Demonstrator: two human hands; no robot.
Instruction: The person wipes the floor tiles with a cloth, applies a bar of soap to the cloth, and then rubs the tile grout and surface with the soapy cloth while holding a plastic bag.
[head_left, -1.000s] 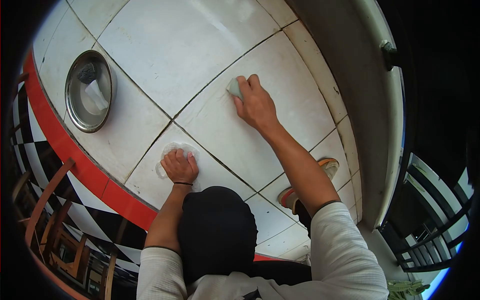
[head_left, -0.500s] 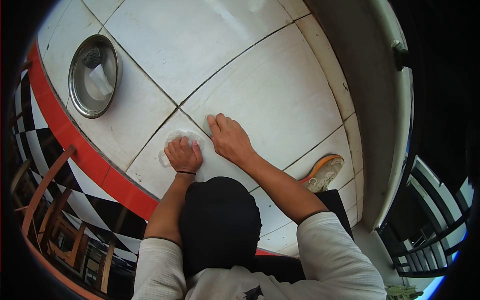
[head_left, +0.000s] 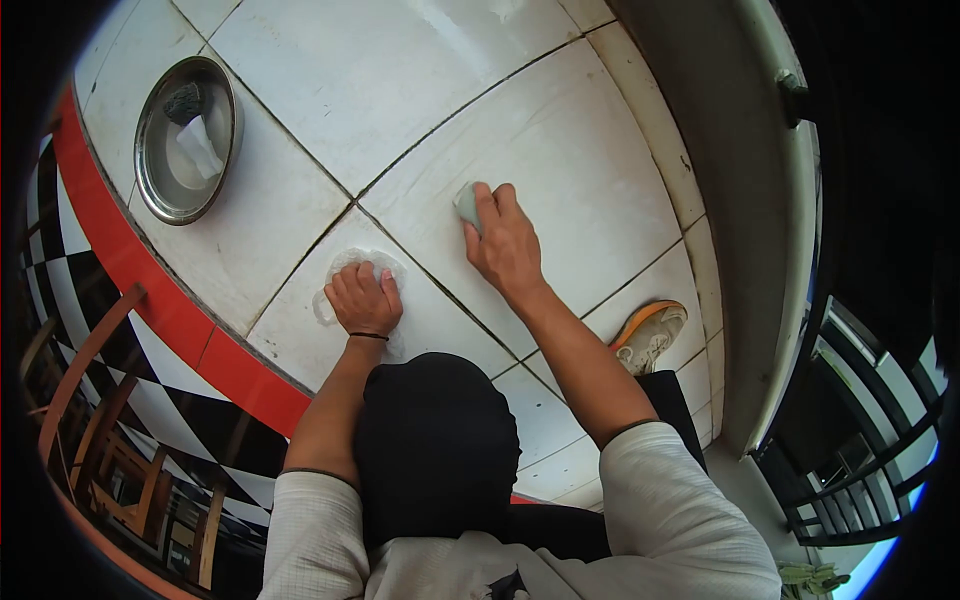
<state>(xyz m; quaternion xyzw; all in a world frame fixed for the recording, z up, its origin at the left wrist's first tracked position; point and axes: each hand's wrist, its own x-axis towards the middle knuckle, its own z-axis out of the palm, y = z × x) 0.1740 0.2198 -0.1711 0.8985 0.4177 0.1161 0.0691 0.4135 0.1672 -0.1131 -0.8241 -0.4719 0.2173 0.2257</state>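
Pressed to the white tile floor, my left hand has its fingers curled over a crumpled, clear plastic bag. The bag's wrinkled edges spread out around the fingers. Farther right, my right hand grips a small pale green pad, which looks like a sponge, against a large tile. Fingers and thumb hide part of it. At the upper left stands a round metal bowl holding a dark scouring pad and a white piece, perhaps a cloth.
A red border edges the tiles on the left, beside a black-and-white checkered floor with wooden chairs. My shoe rests on the right. Beyond it rises a grey wall, with dark railings at the lower right.
My right hand has slid up and to the right with the pale green pad, away from the left hand. My left hand stays on the plastic bag.
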